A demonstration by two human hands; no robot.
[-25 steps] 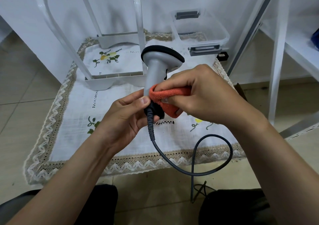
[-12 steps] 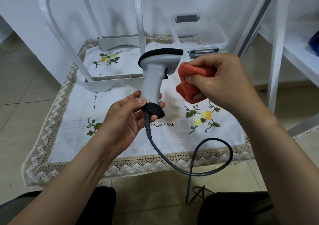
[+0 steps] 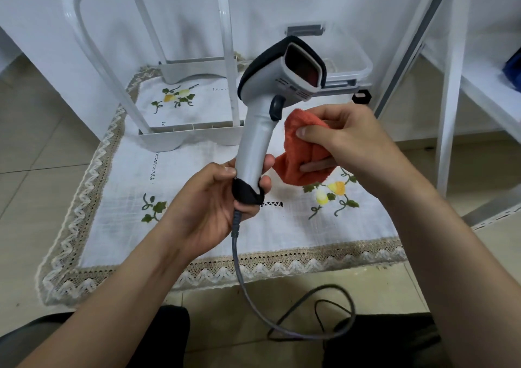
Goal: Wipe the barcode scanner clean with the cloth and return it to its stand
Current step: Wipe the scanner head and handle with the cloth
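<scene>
Above the mat (image 3: 118, 198), the scanner (image 3: 262, 130) is held upright by the base of its handle in the left hand (image 3: 208, 206), whose thumb and fingers are curled round it. Its window is turned toward the camera. Just beside the handle, the cloth (image 3: 301, 153) is bunched in the right hand (image 3: 352, 142), pinched between thumb and fingers. Wiping is judged to be under way, though how much has been covered cannot be told. The return is not yet made, and no stand can be identified with certainty.
</scene>
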